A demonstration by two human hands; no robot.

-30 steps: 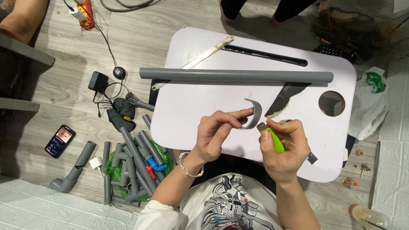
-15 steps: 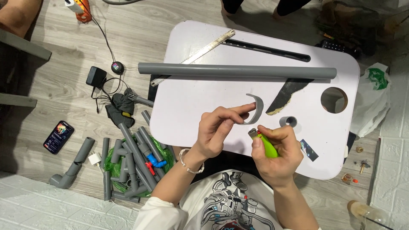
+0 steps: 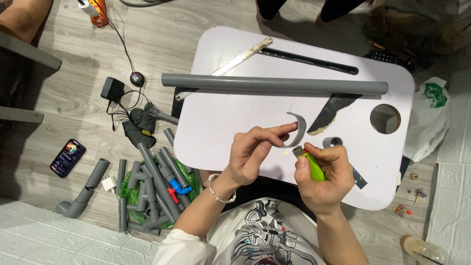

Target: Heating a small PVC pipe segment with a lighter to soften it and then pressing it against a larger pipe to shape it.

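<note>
We look down on a white tabletop with rounded corners and a round hole near its right edge. Along the far side lies a long grey plastic pipe, smooth and matte, with a metal ruler slanting under its left end and a black strip beyond it. A dark blade-shaped piece with a pale ragged edge rests below the pipe's right end, and a short grey pipe ring sits just beside it, near our right hand. Compared with a second ago, our hands have shifted little: the left hand keeps its fingers pinched on the curved grey strip, a C-shaped sliver of pipe wall held just above the tabletop near its front edge, while the right hand stays wrapped closed around a green lighter, thumb on top, its metal head now close under the strip's lower end; the view itself has drifted slightly. On the wooden floor left of the tabletop lies a heap of grey pipe offcuts and elbows over green plastic, a phone, a black charger with cables and dark gloves. A white bag lies off the right edge.
</note>
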